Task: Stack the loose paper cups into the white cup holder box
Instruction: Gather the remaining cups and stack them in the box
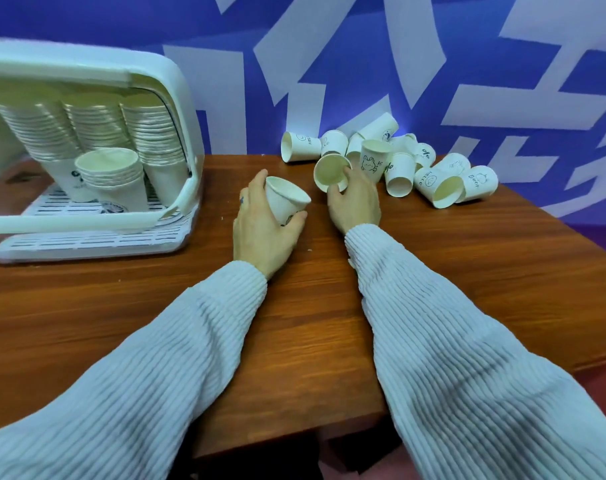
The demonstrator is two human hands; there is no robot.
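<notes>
My left hand (263, 223) grips a white paper cup (286, 200), tilted with its mouth up and to the right, over the middle of the wooden table. My right hand (355, 199) holds a second cup (331, 172) whose mouth faces me, at the near edge of a pile of several loose cups (433, 178) lying by the wall. The white cup holder box (163, 74) stands at the left with its lid raised. Inside it are tall stacks of cups (152, 140) and a shorter stack (111, 174) in front.
The brown wooden table (294, 323) runs to a near edge at the bottom centre and a right edge by the pile. A blue and white wall (363, 64) stands close behind the cups. The box's slotted white tray (93, 239) juts out toward me.
</notes>
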